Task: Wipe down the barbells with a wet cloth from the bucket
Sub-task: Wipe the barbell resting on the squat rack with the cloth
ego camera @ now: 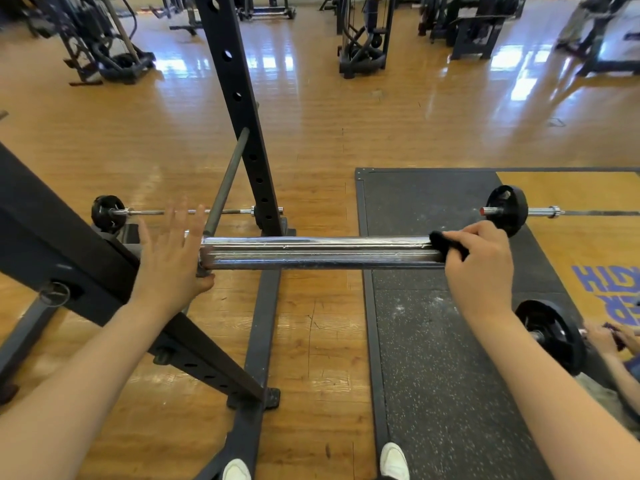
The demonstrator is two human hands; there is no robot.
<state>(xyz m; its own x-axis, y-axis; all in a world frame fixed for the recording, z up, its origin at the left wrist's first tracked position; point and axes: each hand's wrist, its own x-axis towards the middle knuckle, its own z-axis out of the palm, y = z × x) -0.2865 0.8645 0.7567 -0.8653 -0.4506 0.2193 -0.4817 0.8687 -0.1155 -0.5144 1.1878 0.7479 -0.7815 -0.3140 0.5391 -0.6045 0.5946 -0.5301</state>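
Note:
A thick chrome barbell sleeve (318,252) runs left to right at chest height in front of me. My right hand (481,268) grips a dark cloth (446,245) wrapped over the sleeve's right end. My left hand (173,258) is at the sleeve's left end with fingers spread and straight, its thumb under the sleeve collar. No bucket is in view.
A black rack upright (242,116) and slanted brace (86,271) stand left. A small barbell with a plate (107,213) lies behind. Two more plated barbells (509,209) (554,334) lie on the rubber mat (433,341). Another person's hands (609,337) work at bottom right.

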